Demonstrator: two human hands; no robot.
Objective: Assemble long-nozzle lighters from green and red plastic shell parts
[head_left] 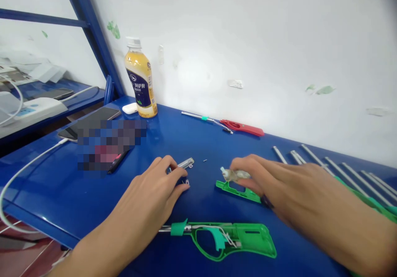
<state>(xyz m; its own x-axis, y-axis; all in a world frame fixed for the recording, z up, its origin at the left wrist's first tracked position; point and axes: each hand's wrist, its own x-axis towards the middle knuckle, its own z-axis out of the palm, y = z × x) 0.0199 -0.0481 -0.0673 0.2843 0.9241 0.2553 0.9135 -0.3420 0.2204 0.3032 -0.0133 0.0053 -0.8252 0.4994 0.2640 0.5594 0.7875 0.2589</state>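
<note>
My left hand (155,186) is at the centre-left, its fingers closed around a small metal piece (185,164) at the fingertips. My right hand (273,181) pinches a small clear part with a white tip (237,174) above a green plastic half-shell (237,191). Nearer to me lies an opened green lighter body (254,237) with a metal tube, teal pieces and white wires in it. A tiny metal bit (205,160) rests on the blue table between my hands.
A red lighter half (245,127) with a metal rod (194,114) lies near the wall. Several metal tubes (347,175) are at the right. A yellow bottle (141,80), a phone (93,119) and a white cable (23,169) are at the left.
</note>
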